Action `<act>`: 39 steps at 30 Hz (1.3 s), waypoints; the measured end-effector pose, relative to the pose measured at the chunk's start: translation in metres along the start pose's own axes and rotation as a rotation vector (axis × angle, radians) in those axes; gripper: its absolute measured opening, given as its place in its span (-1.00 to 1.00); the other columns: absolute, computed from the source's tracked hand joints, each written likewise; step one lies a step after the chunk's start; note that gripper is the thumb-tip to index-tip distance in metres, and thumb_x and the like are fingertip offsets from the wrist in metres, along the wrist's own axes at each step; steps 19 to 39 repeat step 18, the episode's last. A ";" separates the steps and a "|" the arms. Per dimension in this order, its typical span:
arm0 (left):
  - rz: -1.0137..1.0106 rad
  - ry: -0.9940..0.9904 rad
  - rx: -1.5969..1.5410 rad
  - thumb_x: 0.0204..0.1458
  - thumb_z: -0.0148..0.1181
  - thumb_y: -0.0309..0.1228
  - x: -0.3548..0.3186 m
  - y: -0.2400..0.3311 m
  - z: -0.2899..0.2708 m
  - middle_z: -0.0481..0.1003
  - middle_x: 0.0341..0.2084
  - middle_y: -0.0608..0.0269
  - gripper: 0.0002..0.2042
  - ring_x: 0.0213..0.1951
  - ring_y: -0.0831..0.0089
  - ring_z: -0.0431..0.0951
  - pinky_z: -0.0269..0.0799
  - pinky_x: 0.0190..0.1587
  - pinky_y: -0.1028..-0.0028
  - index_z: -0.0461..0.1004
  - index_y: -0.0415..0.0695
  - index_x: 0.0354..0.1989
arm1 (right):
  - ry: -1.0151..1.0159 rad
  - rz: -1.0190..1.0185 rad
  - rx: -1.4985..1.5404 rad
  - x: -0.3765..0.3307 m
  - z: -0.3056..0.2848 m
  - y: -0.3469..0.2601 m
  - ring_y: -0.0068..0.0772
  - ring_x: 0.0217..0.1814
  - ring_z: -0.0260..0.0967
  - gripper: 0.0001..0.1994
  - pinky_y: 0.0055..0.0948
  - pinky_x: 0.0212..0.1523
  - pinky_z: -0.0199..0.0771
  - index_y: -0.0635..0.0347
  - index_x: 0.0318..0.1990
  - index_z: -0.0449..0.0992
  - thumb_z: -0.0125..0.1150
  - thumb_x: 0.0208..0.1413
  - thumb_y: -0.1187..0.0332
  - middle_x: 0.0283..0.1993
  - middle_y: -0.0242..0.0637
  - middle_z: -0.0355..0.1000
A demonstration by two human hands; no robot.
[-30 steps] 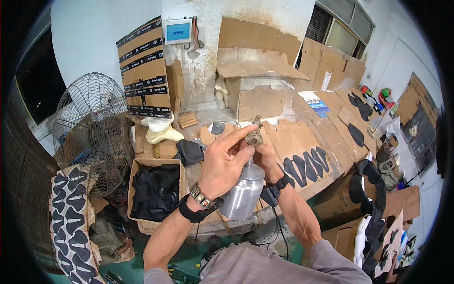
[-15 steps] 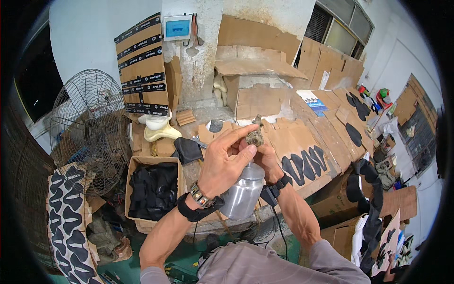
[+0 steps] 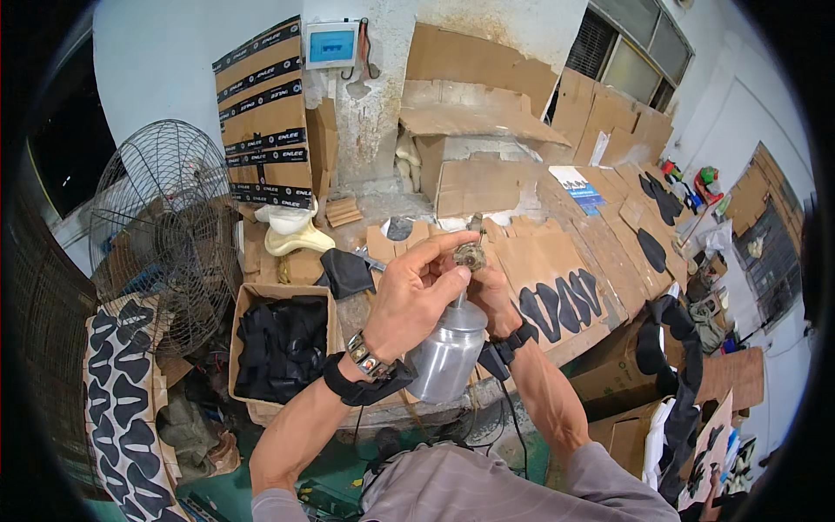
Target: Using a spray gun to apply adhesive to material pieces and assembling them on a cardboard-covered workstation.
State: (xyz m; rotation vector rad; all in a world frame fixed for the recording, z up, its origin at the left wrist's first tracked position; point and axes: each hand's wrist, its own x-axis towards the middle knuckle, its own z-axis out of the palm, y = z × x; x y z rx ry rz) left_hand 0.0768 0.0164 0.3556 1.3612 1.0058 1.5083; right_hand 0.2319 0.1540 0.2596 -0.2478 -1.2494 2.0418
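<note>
Little has moved since the earlier frames: both hands stay raised over the worktop [image 3: 600, 261], the view only shifting slightly. Left hand [image 3: 413, 296] pinches the grimy brass-coloured fitting [image 3: 470, 255] on top of the spray gun, its fingers [image 3: 444, 248] narrow around it, thumb pressed just beneath. Right hand [image 3: 487, 296] sits behind, mostly hidden; it seems wrapped round the gun body, but how its fingers lie I cannot tell. Below them hangs the silver metal cup [image 3: 445, 352], tilted, held in the air above the worktop's near edge. A cardboard box of black pieces [image 3: 283, 344] stands to the left, a big fan [image 3: 165, 230] beyond it, and black cut-out soles [image 3: 557, 304] lie on cardboard to the right. The fitting looks dirty and small, so the pinch could slip; a loosened part might drop into the clutter below, and a tilted cup could spill whatever it holds.
</note>
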 end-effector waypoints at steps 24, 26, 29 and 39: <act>-0.801 0.163 0.275 0.31 0.28 -0.39 -0.073 -0.242 -0.058 0.62 -0.02 0.06 -0.52 -0.01 0.41 0.64 0.51 0.14 0.50 0.40 -0.26 0.37 | 0.513 -0.119 -0.573 -0.156 -0.066 0.045 -0.37 0.28 0.52 -0.44 -0.50 0.30 0.44 0.15 0.38 0.46 0.38 0.30 0.13 0.21 -0.11 0.60; -0.801 0.163 0.275 0.31 0.28 -0.39 -0.073 -0.242 -0.058 0.62 -0.02 0.06 -0.52 -0.01 0.41 0.64 0.51 0.14 0.50 0.40 -0.26 0.37 | 0.513 -0.119 -0.573 -0.156 -0.066 0.045 -0.37 0.28 0.52 -0.44 -0.50 0.30 0.44 0.15 0.38 0.46 0.38 0.30 0.13 0.21 -0.11 0.60; -0.801 0.163 0.275 0.31 0.28 -0.39 -0.073 -0.242 -0.058 0.62 -0.02 0.06 -0.52 -0.01 0.41 0.64 0.51 0.14 0.50 0.40 -0.26 0.37 | 0.513 -0.119 -0.573 -0.156 -0.066 0.045 -0.37 0.28 0.52 -0.44 -0.50 0.30 0.44 0.15 0.38 0.46 0.38 0.30 0.13 0.21 -0.11 0.60; -0.801 0.163 0.275 0.31 0.28 -0.39 -0.073 -0.242 -0.058 0.62 -0.02 0.06 -0.52 -0.01 0.41 0.64 0.51 0.14 0.50 0.40 -0.26 0.37 | 0.513 -0.119 -0.573 -0.156 -0.066 0.045 -0.37 0.28 0.52 -0.44 -0.50 0.30 0.44 0.15 0.38 0.46 0.38 0.30 0.13 0.21 -0.11 0.60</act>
